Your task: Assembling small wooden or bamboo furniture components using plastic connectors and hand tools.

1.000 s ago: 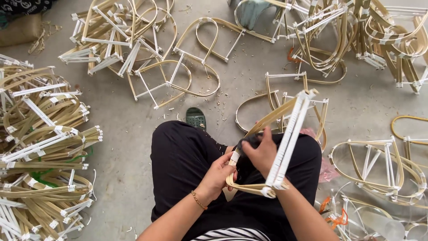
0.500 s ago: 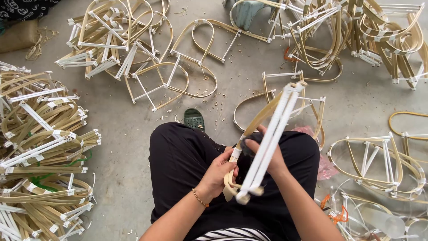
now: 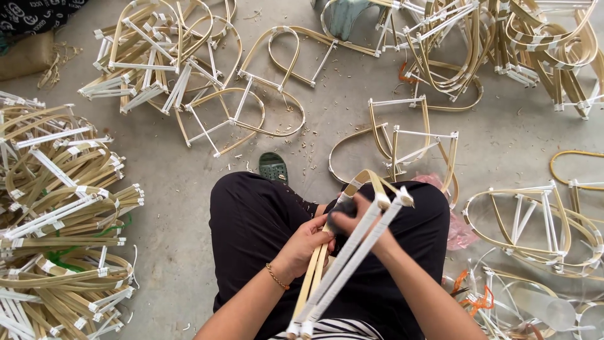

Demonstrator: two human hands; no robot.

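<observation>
Head view: bamboo frame (image 3: 352,252) gripped between both hands' fingers (image 3: 314,236).

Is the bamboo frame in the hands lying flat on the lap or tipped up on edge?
Tipped on edge. The bamboo frame shows its narrow side, white-wrapped bars running lengthwise toward the camera, left hand and right hand gripping it above the lap.

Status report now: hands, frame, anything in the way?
Left hand grips bamboo frame over lap. Right hand on its white bars, blurred. Nothing blocking.
</observation>
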